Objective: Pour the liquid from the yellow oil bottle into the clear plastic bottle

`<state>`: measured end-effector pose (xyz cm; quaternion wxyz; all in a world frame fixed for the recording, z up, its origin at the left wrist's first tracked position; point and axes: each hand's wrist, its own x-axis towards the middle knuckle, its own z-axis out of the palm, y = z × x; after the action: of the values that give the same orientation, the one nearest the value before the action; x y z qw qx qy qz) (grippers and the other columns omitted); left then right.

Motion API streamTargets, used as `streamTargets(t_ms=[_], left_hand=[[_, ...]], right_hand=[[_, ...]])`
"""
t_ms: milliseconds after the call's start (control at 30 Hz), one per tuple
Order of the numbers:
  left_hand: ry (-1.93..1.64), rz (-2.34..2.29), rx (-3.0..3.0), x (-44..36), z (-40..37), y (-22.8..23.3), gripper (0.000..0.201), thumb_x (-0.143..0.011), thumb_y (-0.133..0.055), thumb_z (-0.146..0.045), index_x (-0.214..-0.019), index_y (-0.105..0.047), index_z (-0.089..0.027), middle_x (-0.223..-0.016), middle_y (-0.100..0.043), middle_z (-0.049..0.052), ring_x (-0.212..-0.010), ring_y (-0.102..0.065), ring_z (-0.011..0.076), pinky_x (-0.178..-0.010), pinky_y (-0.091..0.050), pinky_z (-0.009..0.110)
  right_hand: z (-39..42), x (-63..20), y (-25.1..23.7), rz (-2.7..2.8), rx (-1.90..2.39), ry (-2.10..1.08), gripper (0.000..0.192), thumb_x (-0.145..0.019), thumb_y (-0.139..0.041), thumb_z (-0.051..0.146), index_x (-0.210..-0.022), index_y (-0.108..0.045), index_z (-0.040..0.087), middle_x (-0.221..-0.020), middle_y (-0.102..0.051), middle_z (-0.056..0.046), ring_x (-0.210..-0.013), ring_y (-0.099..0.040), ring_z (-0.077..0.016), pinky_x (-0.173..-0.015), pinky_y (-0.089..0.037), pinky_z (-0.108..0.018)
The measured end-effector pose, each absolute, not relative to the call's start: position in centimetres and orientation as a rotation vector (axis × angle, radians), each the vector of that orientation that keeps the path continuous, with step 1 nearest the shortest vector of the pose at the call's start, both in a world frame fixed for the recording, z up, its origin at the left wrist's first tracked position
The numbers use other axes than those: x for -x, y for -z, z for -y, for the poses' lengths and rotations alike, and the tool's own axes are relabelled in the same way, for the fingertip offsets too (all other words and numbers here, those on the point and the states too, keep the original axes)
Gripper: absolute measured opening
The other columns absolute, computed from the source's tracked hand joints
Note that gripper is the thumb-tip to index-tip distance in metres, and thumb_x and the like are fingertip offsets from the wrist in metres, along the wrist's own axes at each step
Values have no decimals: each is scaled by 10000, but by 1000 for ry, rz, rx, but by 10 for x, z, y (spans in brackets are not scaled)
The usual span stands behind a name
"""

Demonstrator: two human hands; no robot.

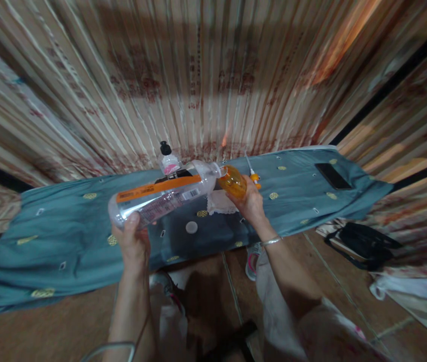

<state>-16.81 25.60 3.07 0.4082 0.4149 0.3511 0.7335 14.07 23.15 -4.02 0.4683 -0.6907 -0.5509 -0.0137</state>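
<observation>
We hold a large clear bottle (168, 201) slantwise above the blue cloth (289, 206), its base to the left and near, its neck to the right and far. Our left hand (133, 244) grips it at the base, thumb across the near side, forearm reaching up from the near edge. Our right hand (250, 201) comes in from the right with the wrist bent inward, its fingers closed around a small orange bottle (233, 182), which is tilted so that its end meets the large bottle's mouth. On the large bottle we see an orange label strip (156, 189) with dark print too blurred to read, and a barcode (191, 194) towards the neck. Characters run down the curtain (198, 65) at the far side, also unreadable to us. A round white cap (191, 228) lies on the cloth between our hands.
</observation>
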Motion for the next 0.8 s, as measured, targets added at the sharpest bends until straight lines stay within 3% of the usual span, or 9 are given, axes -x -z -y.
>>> streamTargets(t_ms=[667, 800], left_hand=[[-1834, -894, -1037, 167, -255, -31, 589, -647, -838, -473, -1185, -767, -243, -1141, -760, 81, -747, -586, 183, -582, -562, 287], [-1832, -881, -1092, 167, -255, -30, 640, -680, -824, -504, -1262, -734, -254, -1166, -751, 81, -771, -609, 194, -623, -583, 314]], right_hand=[[-231, -140, 38, 1339, 1706, 28, 776, -854, -846, 519, -1476, -565, 150, -1380, -738, -216, -1285, -721, -372, -1099, -602, -542], [-230, -140, 37, 1351, 1708, 16, 763, -866, -838, 504, -1480, -564, 142, -1376, -736, -220, -1286, -720, -367, -1099, -601, -536]])
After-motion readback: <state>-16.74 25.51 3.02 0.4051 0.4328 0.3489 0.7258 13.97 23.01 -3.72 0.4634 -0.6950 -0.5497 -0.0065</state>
